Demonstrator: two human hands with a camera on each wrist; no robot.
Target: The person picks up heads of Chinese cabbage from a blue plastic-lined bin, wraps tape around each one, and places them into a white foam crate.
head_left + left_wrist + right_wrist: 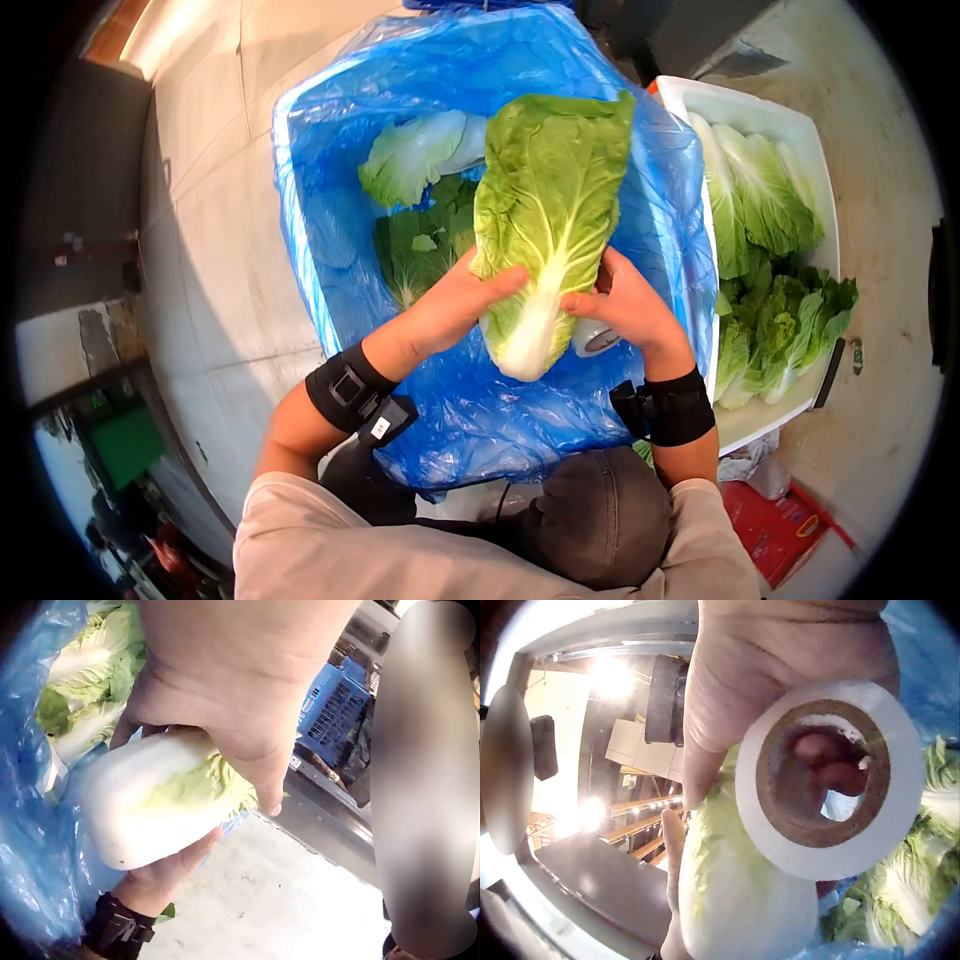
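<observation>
Both hands hold a napa cabbage [545, 230] over a blue-lined bin, its white base toward the person and green leaves pointing away. The left hand [465, 300] grips its left side, thumb over the front. On the other side the right hand [635, 300] holds it, with the thumb near the white stalk. A roll of tape [904, 795] hangs on the right hand, fingers showing through its core. In the left wrist view the thick white base [127, 802] sits between the two hands. More cabbage [415, 155] lies inside the bin.
Blue plastic film [480, 60] lines the bin and drapes over its rim. To the right stands a white foam box [815, 140] of cabbages. A red package [765, 525] lies on the floor below it. In the left wrist view there is a blue crate [330, 712].
</observation>
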